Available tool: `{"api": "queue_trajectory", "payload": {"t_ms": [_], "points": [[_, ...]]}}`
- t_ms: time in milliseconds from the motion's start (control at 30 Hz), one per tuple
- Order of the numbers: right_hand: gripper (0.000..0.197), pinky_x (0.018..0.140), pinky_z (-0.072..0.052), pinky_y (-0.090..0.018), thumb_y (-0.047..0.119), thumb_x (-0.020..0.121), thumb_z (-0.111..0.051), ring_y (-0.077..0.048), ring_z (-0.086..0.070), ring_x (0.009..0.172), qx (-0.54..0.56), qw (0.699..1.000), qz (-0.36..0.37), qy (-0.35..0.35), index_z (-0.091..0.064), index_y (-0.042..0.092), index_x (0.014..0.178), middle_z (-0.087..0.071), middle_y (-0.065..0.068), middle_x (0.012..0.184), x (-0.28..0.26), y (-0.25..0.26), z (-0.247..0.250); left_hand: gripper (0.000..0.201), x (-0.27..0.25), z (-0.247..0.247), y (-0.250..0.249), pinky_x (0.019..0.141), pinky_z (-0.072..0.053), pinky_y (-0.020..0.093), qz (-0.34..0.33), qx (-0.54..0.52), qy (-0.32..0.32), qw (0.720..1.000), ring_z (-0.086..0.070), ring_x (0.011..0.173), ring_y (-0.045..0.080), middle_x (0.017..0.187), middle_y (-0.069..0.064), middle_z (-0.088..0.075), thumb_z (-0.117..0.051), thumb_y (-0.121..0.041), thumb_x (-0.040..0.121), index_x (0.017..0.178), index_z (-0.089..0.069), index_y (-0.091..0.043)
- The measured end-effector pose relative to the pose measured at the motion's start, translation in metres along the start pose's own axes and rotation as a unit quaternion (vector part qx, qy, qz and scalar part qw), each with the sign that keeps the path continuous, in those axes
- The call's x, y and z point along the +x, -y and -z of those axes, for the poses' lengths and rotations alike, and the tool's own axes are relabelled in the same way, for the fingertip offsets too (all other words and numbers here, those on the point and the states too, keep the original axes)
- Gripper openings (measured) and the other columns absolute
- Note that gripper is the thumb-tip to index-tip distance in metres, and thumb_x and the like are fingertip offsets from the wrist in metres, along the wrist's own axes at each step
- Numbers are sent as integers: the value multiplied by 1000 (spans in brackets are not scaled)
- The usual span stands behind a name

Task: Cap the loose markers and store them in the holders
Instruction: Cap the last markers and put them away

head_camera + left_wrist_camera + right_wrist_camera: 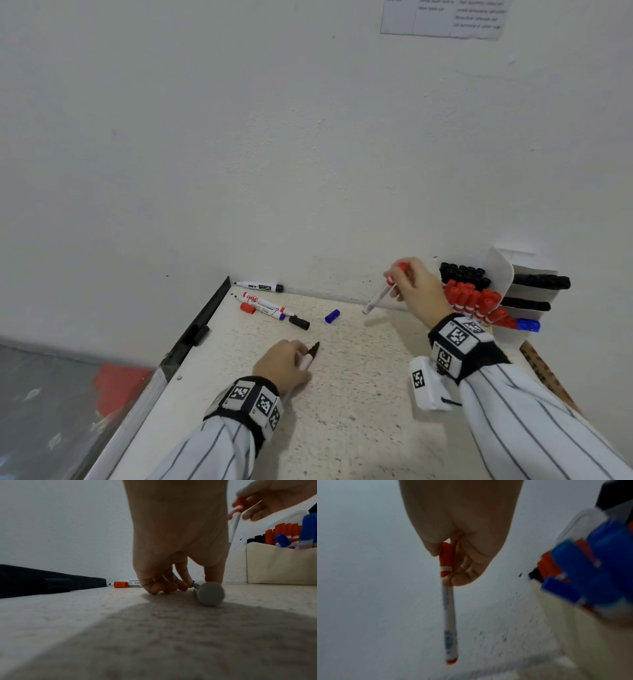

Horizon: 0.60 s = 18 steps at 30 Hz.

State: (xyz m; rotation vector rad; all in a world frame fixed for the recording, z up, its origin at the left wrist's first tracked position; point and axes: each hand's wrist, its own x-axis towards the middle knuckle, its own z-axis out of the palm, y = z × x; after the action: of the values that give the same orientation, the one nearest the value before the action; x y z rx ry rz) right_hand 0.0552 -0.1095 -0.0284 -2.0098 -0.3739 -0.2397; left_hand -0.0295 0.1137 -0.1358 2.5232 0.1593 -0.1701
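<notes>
The right hand holds a capped red marker above the far right part of the counter, just left of the white holder. Its fingers pinch the marker at the red cap end, and the barrel hangs down and to the left, clear of the counter. This marker looks ready for storing: the step in hand is carrying it to the holder, where red-capped markers already stand packed between black ones at the far side and a blue one at the near side.

The left hand is down on the counter near the middle, fingers curled round a dark-tipped marker that lies on the surface with its tip pointing away and right. It appears uncapped, though the tip is small and dark, so I cannot be sure.

Farther off lie the loose pieces: a black-capped marker against the wall, two markers side by side, a red cap, a black cap and a blue cap.

The next move, as I judge it, calls for swinging the red marker right, turning it upright and lowering it into a gap among the red ones. The left hand's marker then needs a matching cap; the black one lies nearest.
</notes>
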Motion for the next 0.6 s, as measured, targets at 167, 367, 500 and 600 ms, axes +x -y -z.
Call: {"api": "queue_trajectory", "payload": {"t_ms": [167,367,500,600], "points": [[12,61,-36,-12,10,96,-43,-18,-51,73,-107,984,21,-139,-52,8,105,-58,-8,89,6,2,71,26,4,-1,3,91,-44,23,19,-46,-35,998,-53,97,10,112,-1,-60,-56,-21,90,115,-58,-18],[8,68,-39,-28,8,94,-43,-26,-55,71,-154,976,13,-153,-48,15,93,-59,-13,75,-1,-17,113,24,2,-2,-1,88,-46,25,17,-141,-115,983,-57,89,11,94,-2,-60,-50,-27,94,112,-58,-13],[11,56,-38,-17,5,94,-41,-26,-55,69,-150,973,21,-176,-50,12,96,-60,-13,79,2,-15,120,27,3,-1,-2,69,-44,15,24,-181,-125,975,-57,80,8,90,-2,-60,-53,-25,93,116,-56,-11],[14,54,-44,-16,5,94,-39,-25,-56,71,-127,975,26,-178,-48,14,97,-61,-14,89,7,-11,122,26,5,1,-5,62,-40,12,27,-200,-119,972,-54,76,5,87,-5,-58,-54,-26,92,113,-57,-11]]}}
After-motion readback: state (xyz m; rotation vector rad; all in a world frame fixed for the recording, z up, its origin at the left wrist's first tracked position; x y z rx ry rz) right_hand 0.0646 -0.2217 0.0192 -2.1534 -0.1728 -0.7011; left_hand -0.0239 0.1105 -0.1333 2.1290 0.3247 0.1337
